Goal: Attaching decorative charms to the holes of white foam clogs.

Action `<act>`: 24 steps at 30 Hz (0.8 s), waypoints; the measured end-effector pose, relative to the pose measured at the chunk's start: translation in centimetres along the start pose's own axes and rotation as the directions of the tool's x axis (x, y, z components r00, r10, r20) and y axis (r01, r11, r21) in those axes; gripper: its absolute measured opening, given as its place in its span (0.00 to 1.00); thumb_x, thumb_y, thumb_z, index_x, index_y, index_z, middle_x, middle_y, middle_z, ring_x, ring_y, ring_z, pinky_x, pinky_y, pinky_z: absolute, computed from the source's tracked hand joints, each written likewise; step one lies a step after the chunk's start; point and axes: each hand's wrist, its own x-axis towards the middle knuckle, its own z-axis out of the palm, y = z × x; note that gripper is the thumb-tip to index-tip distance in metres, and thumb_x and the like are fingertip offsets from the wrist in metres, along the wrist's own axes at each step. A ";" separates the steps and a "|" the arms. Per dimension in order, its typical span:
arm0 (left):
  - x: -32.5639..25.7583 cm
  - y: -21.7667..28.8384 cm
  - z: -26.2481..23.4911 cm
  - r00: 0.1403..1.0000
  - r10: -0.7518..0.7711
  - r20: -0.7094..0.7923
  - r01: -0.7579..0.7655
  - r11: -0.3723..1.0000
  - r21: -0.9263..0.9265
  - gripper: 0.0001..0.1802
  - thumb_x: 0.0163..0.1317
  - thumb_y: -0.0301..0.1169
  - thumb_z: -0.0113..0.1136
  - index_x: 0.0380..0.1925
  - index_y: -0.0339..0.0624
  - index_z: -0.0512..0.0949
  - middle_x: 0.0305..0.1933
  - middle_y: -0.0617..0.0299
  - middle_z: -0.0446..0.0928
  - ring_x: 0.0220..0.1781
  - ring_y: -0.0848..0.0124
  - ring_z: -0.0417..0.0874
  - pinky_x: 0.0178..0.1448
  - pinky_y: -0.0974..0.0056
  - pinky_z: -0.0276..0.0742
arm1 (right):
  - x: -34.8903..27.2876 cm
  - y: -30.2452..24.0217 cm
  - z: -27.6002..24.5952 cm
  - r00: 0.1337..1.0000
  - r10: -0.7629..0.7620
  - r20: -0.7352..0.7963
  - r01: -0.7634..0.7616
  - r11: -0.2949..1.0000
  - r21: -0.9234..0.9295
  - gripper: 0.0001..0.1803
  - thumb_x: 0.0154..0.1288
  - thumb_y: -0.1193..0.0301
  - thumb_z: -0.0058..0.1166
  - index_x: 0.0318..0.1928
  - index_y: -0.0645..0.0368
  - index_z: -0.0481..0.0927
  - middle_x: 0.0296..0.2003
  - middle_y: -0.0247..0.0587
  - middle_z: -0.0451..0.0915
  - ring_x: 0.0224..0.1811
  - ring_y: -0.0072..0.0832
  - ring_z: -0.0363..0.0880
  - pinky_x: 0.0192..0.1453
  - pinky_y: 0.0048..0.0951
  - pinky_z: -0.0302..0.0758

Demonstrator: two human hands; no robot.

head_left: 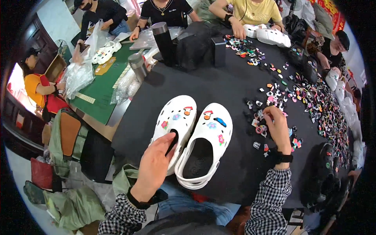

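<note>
Two white clogs stand side by side on the black table in front of me, toes pointing away. The left clog (178, 113) carries a mushroom charm, a blue flower and a pink flower. On the right clog (199, 156) are a mushroom, a blue flower, a pink flower and a blue car-like charm. My left hand (153, 168) grips the left clog at its opening, fingers reaching over the rim. To the right, my right hand (277, 127) is pinched at a small pale shoe charm (260, 113) at the edge of a loose group of charms (259, 129).
A large spread of mixed charms (329, 109) covers the table's right side, with more (246, 49) at the far edge. A dark tumbler (162, 39), a steel cup (137, 64) and a black box (218, 51) stand beyond the clogs. Several people work around the tables.
</note>
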 end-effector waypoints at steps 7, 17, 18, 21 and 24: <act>0.2 0.6 0.1 0.994 -0.113 -0.004 0.113 0.990 0.083 0.25 0.69 0.25 0.45 0.64 0.23 0.64 0.70 0.49 0.65 0.73 0.62 0.63 0.77 0.59 0.57 | 0.0 0.2 0.1 1.000 0.001 -0.005 -0.001 0.999 0.037 0.06 0.62 0.80 0.54 0.40 0.64 0.76 0.33 0.46 0.77 0.34 0.37 0.75 0.41 0.33 0.73; -0.2 0.2 0.7 0.996 -0.080 -0.045 0.080 0.997 -0.007 0.22 0.68 0.25 0.47 0.61 0.28 0.68 0.66 0.51 0.68 0.70 0.63 0.66 0.76 0.59 0.58 | -0.1 0.3 -0.2 1.000 -0.006 -0.010 0.006 1.000 0.024 0.08 0.61 0.81 0.55 0.41 0.63 0.77 0.36 0.46 0.77 0.38 0.40 0.78 0.42 0.35 0.75; -0.3 0.1 0.6 0.997 -0.029 -0.072 0.031 0.999 0.030 0.20 0.68 0.25 0.47 0.58 0.30 0.70 0.64 0.53 0.70 0.69 0.64 0.67 0.76 0.59 0.59 | -0.1 0.3 -0.2 1.000 -0.004 -0.011 0.004 1.000 0.024 0.08 0.61 0.81 0.55 0.41 0.63 0.77 0.36 0.46 0.77 0.38 0.40 0.78 0.42 0.35 0.75; -0.9 -0.2 0.6 0.991 -0.027 -0.133 0.032 0.999 0.030 0.14 0.68 0.25 0.47 0.51 0.34 0.73 0.61 0.55 0.71 0.67 0.65 0.69 0.75 0.59 0.60 | 0.0 0.2 -0.4 0.999 -0.027 -0.021 0.028 0.999 0.017 0.08 0.60 0.82 0.56 0.41 0.64 0.77 0.35 0.46 0.78 0.37 0.39 0.79 0.42 0.34 0.75; -1.7 -0.5 0.6 0.986 -0.008 -0.167 0.009 1.000 0.005 0.12 0.68 0.26 0.46 0.48 0.35 0.73 0.61 0.54 0.71 0.66 0.65 0.69 0.74 0.59 0.61 | 0.3 -0.7 -0.6 0.999 -0.024 -0.032 0.027 0.996 0.085 0.08 0.61 0.82 0.56 0.42 0.65 0.76 0.35 0.45 0.79 0.35 0.34 0.80 0.41 0.31 0.75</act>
